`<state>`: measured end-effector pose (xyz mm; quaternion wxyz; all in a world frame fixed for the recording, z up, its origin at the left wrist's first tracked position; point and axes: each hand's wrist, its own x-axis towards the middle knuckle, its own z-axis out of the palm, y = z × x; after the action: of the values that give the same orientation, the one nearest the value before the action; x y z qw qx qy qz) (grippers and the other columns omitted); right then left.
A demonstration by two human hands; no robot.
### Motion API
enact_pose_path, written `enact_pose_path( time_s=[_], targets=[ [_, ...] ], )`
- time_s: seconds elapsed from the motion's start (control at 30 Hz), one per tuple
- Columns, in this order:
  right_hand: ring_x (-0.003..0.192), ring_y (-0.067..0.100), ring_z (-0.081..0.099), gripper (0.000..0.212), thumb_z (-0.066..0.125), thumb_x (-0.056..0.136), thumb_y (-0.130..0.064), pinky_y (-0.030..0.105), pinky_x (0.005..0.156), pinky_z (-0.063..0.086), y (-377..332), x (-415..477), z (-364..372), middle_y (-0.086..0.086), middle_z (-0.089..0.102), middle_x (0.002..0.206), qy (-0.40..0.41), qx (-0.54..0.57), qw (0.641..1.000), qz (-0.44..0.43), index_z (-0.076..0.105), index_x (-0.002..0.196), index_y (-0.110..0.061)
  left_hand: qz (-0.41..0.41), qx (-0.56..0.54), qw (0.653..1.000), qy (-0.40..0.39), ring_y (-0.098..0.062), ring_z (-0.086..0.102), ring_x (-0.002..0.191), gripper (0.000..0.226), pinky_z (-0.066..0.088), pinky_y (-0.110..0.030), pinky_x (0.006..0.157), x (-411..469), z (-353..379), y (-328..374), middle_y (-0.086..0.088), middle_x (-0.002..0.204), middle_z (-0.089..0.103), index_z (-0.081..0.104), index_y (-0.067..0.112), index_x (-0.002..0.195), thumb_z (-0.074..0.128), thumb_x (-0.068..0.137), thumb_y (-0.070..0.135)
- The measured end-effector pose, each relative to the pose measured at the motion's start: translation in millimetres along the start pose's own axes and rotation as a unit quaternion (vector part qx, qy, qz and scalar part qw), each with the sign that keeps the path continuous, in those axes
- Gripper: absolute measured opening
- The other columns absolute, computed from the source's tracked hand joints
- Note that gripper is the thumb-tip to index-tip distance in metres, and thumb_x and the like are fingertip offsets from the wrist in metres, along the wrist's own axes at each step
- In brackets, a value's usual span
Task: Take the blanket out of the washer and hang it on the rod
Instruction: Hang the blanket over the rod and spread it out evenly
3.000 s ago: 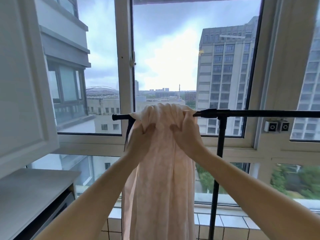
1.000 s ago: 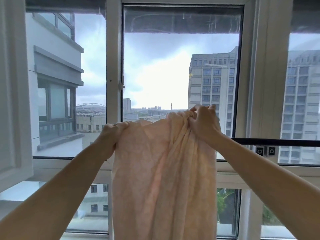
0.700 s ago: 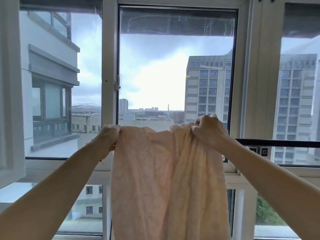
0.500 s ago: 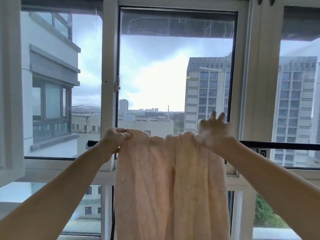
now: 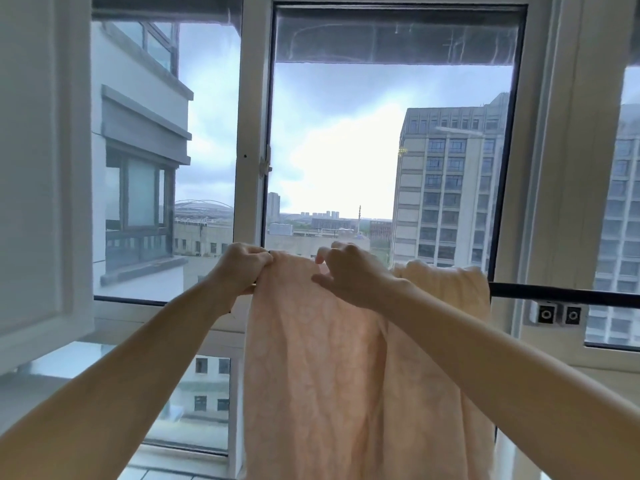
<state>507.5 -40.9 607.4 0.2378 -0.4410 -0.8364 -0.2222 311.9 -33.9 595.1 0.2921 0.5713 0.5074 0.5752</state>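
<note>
- Left hand (image 5: pixel 242 268) pinches the blanket (image 5: pixel 311 358) at its top corner; right hand (image 5: pixel 349 275), at its 3 o'clock, grips the top edge.
- Blanket drapes over the rod (image 5: pixel 554 292), bunched toward 3 o'clock.
- Risk: back overhang hidden; if short, release likely lets it slide off frontward.

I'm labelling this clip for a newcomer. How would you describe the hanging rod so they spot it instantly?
Start at the white-framed window. Across its lower part runs the rod, thin and level, with the peach blanket draped over it and a bare stretch showing on the right. It is black; the frames around it are white.
</note>
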Motion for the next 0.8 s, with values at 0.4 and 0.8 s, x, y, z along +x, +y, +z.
enact_pose_path(
  time_s=[0.4, 0.8],
  targets=[
    [0.060, 0.019, 0.061, 0.015, 0.044, 0.095, -0.004, 0.043, 0.062, 0.057, -7, 35, 26, 0.004, 0.061, 0.072, 0.065, 0.069, 0.989, 0.114, 0.053, 0.086, -0.012, -0.007, -0.057, 0.998, 0.021, -0.022, 0.066, 0.083, 0.017, 0.058, -0.035, 0.072, 27, -52, -17, -0.012, 0.100, 0.068, 0.069, 0.007, 0.095, 0.069, 0.088, 0.022],
    [0.075, 0.020, 0.057, 0.018, 0.055, 0.087, -0.022, 0.037, 0.082, 0.045, -16, 28, 12, -0.001, 0.055, 0.073, -0.047, -0.153, 0.950, 0.266, 0.050, 0.072, -0.016, -0.025, -0.005, 0.999, -0.036, -0.025, 0.070, 0.081, 0.016, 0.057, -0.032, 0.069, 30, -67, -47, -0.017, 0.092, 0.070, 0.066, 0.000, 0.099, 0.056, 0.095, 0.012]
  ],
)
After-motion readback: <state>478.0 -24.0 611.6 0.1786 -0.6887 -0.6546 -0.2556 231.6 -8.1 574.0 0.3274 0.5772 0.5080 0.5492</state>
